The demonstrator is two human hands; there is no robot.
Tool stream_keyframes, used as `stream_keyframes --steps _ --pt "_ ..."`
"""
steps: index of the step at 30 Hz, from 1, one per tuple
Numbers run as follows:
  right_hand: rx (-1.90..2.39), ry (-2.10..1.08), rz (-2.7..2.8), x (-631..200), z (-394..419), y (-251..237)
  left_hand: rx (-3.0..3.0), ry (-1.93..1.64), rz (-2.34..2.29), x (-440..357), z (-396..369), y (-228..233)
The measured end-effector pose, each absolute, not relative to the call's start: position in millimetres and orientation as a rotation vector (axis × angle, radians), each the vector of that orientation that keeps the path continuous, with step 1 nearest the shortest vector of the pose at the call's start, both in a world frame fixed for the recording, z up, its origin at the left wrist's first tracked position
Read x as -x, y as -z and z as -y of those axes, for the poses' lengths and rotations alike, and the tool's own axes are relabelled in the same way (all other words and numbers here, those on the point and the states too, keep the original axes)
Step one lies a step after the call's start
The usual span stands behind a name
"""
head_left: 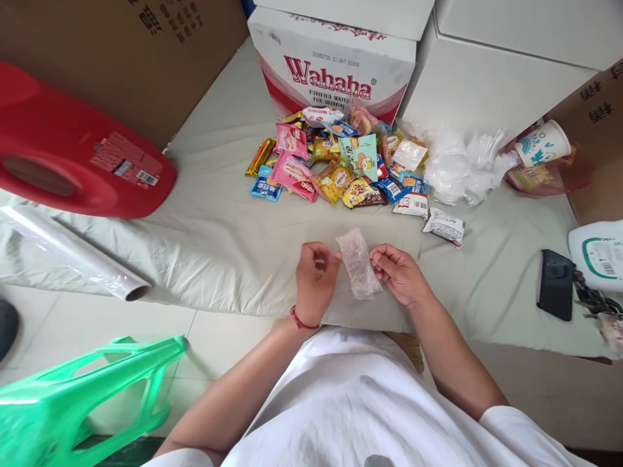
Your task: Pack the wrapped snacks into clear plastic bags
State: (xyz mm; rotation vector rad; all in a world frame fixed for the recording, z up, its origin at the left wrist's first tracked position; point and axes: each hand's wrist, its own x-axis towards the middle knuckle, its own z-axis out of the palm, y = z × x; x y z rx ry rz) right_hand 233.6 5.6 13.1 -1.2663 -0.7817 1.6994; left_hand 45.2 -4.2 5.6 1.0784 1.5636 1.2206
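A small clear, crinkled plastic bag (359, 264) is held up between my two hands, near the front edge of the cloth-covered surface (233, 253). The thumb and forefinger of my left hand (317, 280) pinch its left edge, the fingers curled into a ring. On the other side, my right hand (400, 272) grips the right edge between thumb and bent fingers. Beyond the hands lies a pile of wrapped snacks (331, 162) in pink, yellow, blue and green. One white snack packet (445, 227) sits apart at its right. A heap of clear plastic bags (455, 168) adjoins the pile.
White cartons, one marked Wahaha (335, 71), stand behind the pile. To the left are a red jug (82, 149) and a plastic-film roll (78, 253), with a green stool (97, 389) below. Rightward are a paper cup (542, 144), a phone (555, 285) and a white bottle (598, 253).
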Motion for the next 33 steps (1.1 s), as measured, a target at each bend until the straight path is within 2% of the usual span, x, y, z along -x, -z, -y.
stream_keyframes --steps 4,8,13,16,19,22,26,33 --pt "1.301 -1.653 0.731 -227.8 -5.0 -8.6 -1.398 -0.994 -1.437 -57.1 27.2 -9.6" --pt "1.32 -1.632 0.725 -231.3 -2.6 -8.1 -1.622 -0.961 -1.392 -62.4 39.1 -0.2" --pt "1.434 -1.573 0.943 -240.9 8.3 -11.3 -1.564 -0.988 -1.302 -53.7 39.5 8.9" --pt "1.508 -1.606 1.126 -246.1 13.7 -10.1 -1.424 -1.032 -1.23 -48.5 36.9 6.7" --pt "1.458 -1.645 1.088 -248.0 15.5 -7.6 -1.119 -1.078 -1.255 -42.1 32.3 3.9" --pt "1.388 -1.566 0.996 -245.9 16.3 -7.9 -0.664 -1.177 -1.263 -33.0 25.4 1.5" --pt "1.368 -1.483 1.006 -242.4 17.9 -8.6 -0.226 -1.131 -1.075 -23.5 16.3 -4.5" --pt "1.459 -1.379 1.119 -236.9 21.7 -2.3 -0.13 -1.195 -0.973 -25.9 10.7 -9.8"
